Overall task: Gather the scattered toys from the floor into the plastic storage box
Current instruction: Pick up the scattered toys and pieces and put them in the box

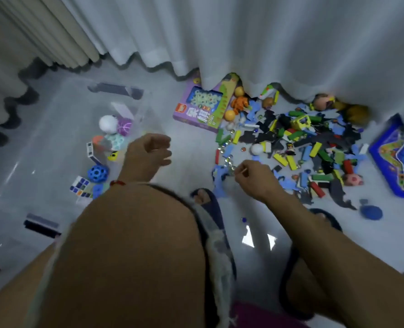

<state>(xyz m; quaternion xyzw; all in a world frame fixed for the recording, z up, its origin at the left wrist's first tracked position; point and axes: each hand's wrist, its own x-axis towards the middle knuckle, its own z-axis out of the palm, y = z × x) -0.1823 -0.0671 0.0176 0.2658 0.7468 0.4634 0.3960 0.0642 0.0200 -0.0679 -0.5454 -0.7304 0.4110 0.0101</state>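
Your hands work between the toy pile and the clear plastic storage box point(61, 129).

Your right hand point(255, 179) is low at the near edge of the heap of coloured blocks and glass marbles point(298, 143), with fingers curled; they seem to pinch something small, but I cannot tell what. Your left hand point(146, 155), loosely curled, hovers by the box's right wall and looks empty. The box lies to your left of the pile, so the left hand is nearer to it.

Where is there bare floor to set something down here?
Bare floor lies between the clear storage box and the purple game box, reaching the curtain. A smaller patch sits between the slippers. Crowded: the toy pile right of the right hand.
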